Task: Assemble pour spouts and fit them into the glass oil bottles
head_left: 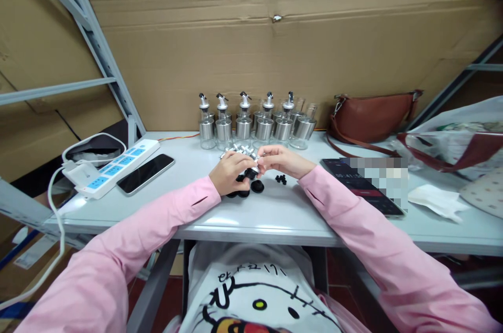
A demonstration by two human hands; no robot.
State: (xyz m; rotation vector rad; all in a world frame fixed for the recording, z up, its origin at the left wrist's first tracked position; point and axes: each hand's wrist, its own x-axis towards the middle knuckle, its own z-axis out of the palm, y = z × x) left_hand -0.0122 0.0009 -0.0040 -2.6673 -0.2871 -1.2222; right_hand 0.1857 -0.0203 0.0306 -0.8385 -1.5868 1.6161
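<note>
My left hand (229,169) and my right hand (281,159) meet over the middle of the grey table (275,212), both in pink sleeves. Their fingers are pinched together on a small black and silver pourer cap (253,169) held between them. Several black round stoppers (251,187) lie on the table just under the hands, and a tiny black part (281,179) lies to their right. A heap of silver metal pieces (239,150) sits just behind the hands. Behind that stands a row of glass and steel dispenser bottles (251,123), some with pourer tops.
A white and blue power strip (118,165) and a black phone (145,173) lie at the left. A second phone (361,186), a brown handbag (373,115), a plastic bag (456,139) and white paper (436,199) are at the right. Cardboard backs the table.
</note>
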